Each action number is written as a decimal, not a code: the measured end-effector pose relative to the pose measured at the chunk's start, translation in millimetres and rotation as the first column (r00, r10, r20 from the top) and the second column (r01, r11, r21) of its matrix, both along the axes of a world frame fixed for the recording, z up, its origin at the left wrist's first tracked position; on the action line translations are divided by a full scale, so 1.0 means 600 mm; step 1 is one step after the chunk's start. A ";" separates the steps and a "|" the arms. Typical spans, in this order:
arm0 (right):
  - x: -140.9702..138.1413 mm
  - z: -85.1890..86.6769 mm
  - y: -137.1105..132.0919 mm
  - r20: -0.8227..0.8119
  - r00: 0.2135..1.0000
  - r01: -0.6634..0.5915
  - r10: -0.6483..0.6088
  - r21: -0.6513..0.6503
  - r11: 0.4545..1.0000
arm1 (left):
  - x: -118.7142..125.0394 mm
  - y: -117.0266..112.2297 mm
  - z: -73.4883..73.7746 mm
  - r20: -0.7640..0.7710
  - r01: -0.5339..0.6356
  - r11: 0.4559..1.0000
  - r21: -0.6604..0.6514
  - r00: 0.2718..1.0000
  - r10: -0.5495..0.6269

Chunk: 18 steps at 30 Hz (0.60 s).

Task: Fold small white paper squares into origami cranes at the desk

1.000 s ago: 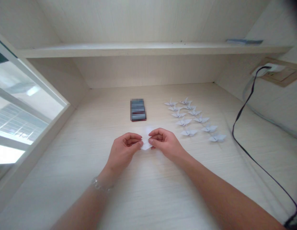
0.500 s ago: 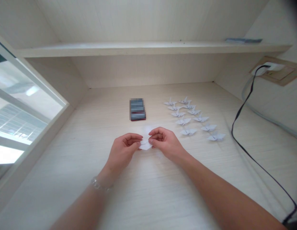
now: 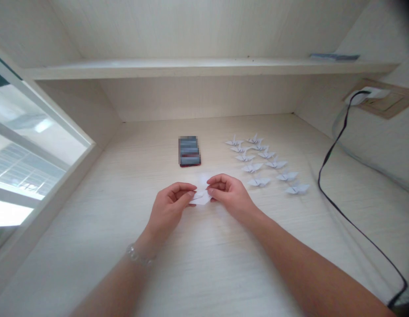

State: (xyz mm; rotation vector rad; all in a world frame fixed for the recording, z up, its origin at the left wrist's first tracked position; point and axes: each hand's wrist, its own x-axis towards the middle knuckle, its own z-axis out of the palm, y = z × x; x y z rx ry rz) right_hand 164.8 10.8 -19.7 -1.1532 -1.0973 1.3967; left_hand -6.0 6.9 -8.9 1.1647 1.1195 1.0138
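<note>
A small piece of folded white paper is held between my two hands, just above or on the desk. My left hand pinches its left side between thumb and fingers; a clear bead bracelet circles that wrist. On the right side, my right hand grips the paper with the thumb on top and the fingers curled. Parts of the paper's edges are hidden by the fingertips. To the right of my hands stand several white paper cranes, lined up in two slanting rows with their wings spread.
A dark rectangular object with a blurred face lies behind my hands. On the right, a black cable runs from a wall socket down across the desk. A shelf spans the back; a window is at left.
My right thumb and fingers have shifted slightly up and to the right along the paper. The left hand has barely moved, and more of the paper's upper face shows.
</note>
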 end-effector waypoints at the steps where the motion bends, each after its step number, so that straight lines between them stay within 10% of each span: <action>1: 0.001 0.002 0.000 -0.027 1.000 0.001 -0.001 -0.012 1.000 | -0.001 0.000 0.000 0.033 0.009 1.000 0.009 0.999 -0.010; 10: -0.001 0.002 -0.013 -0.281 0.927 -0.275 0.248 -0.062 0.959 | 0.006 -0.009 0.008 0.000 0.189 0.963 0.192 0.981 -0.193; 18: 0.003 0.013 -0.009 -0.016 0.999 0.042 -0.040 0.138 0.990 | 0.002 -0.006 0.008 -0.152 0.111 0.991 0.077 0.984 -0.098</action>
